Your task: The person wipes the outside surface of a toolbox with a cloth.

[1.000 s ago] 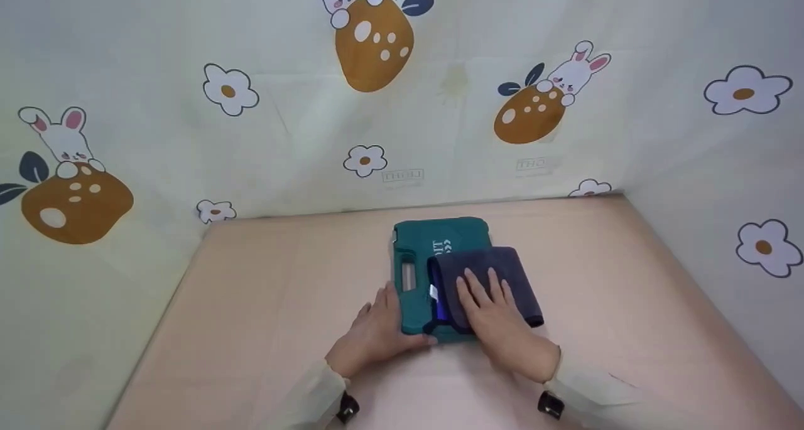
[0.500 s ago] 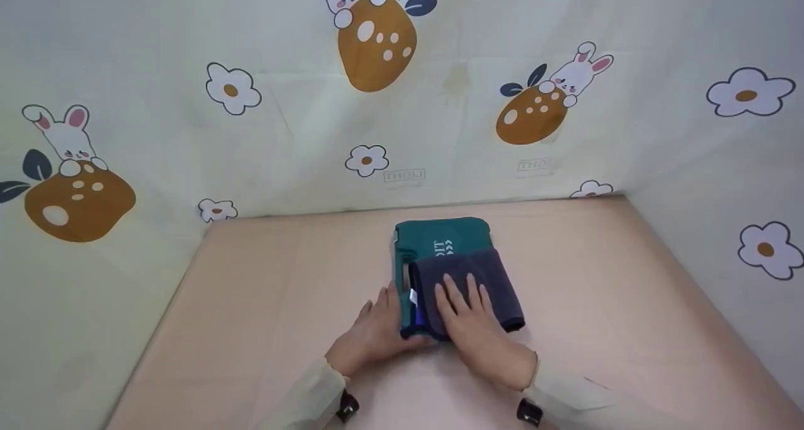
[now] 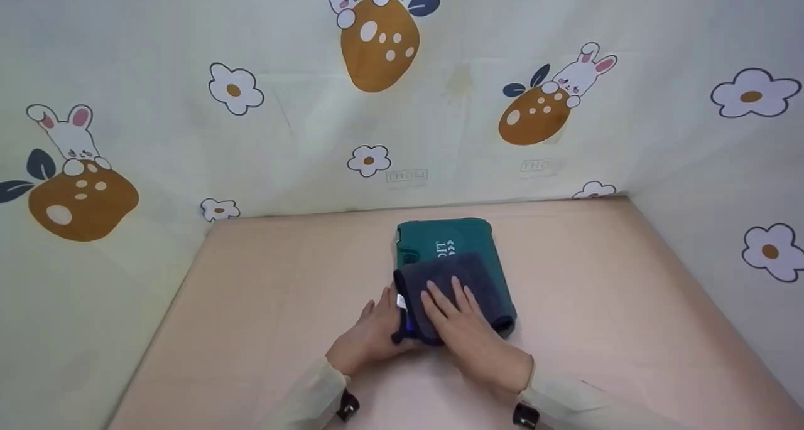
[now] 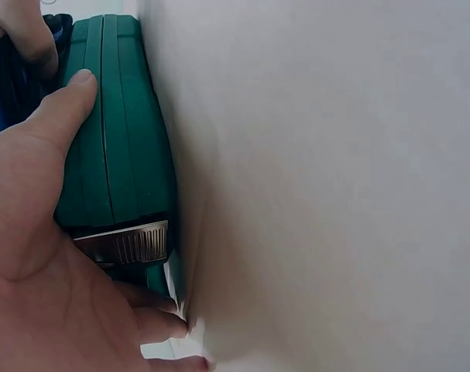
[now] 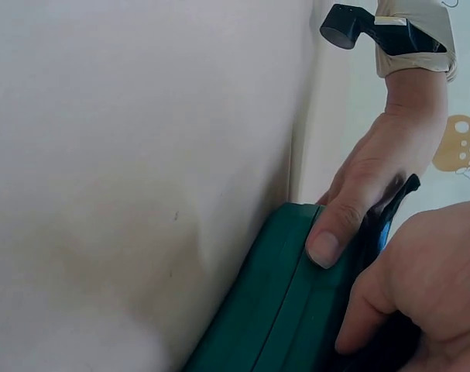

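A green hard plastic case (image 3: 433,232) with white lettering lies flat on the table. My left hand (image 3: 370,333) holds its near left corner: the thumb rests along the near side and the fingers lie along the left side, beside a metal latch (image 4: 134,244) in the left wrist view. A folded dark grey cloth (image 3: 436,272) with a white tag and a bit of blue at its left edge covers the near part of the lid. On top of it my right hand (image 3: 465,329) lies with fingers extended and spread, touching the cloth. The handle cutout is mostly hidden.
The table (image 3: 289,279) has a peach-coloured cover. Behind and on both sides stand pale fabric walls (image 3: 301,129) printed with rabbits, flowers and brown fruit. Each wrist wears a black camera (image 3: 347,407) on its strap.
The right hand has slid the cloth left and slightly nearer over the case, baring the lid's right edge and covering most of the handle cutout. The left hand and case have stayed put.
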{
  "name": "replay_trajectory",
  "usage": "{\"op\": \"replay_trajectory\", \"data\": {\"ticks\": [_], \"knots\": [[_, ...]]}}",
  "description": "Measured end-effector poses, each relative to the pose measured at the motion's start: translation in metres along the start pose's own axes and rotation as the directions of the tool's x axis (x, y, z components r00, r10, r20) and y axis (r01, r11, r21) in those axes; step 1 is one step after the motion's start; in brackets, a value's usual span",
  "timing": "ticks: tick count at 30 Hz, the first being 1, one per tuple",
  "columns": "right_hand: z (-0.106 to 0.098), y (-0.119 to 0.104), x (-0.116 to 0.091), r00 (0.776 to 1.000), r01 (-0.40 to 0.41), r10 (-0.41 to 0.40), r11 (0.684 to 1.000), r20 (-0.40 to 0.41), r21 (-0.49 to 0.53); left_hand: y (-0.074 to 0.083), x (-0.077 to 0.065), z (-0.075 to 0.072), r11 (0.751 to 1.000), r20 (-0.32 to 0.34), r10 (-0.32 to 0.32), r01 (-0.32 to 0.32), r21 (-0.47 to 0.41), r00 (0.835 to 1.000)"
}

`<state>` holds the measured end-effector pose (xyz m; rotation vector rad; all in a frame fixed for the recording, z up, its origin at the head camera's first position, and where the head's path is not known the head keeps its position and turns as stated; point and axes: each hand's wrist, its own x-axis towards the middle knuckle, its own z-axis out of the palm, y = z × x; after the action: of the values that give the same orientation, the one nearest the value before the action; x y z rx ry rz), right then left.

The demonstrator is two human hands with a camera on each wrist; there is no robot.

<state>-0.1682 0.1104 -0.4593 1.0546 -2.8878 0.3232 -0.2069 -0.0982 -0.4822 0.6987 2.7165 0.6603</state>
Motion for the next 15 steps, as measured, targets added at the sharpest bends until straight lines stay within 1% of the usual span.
{"op": "replay_trajectory", "data": {"ticks": [4,7,9,12,15], "knots": [[-0.001,0.001,-0.002,0.999,0.037,-0.037,0.999,0.006,0.009,-0.002,-0.001,-0.001,0.997,0.008,0.060,-0.060,0.048,0.998],[-0.001,0.003,-0.003,0.998,0.065,-0.066,0.998,0.011,0.017,-0.002,0.000,-0.001,0.992,0.010,0.076,-0.077,0.101,0.997],[-0.002,0.004,-0.004,0.997,0.080,-0.080,0.996,0.020,0.036,-0.001,0.000,-0.001,0.993,0.013,0.057,-0.058,0.098,0.998],[-0.005,0.009,-0.007,0.994,0.103,-0.106,0.992,0.038,0.077,0.001,0.002,-0.001,0.998,0.013,0.009,-0.010,0.064,1.000],[-0.009,0.014,-0.009,0.989,0.134,-0.139,0.984,0.040,0.117,0.003,0.003,0.000,0.999,0.009,-0.018,0.017,0.028,1.000]]}}
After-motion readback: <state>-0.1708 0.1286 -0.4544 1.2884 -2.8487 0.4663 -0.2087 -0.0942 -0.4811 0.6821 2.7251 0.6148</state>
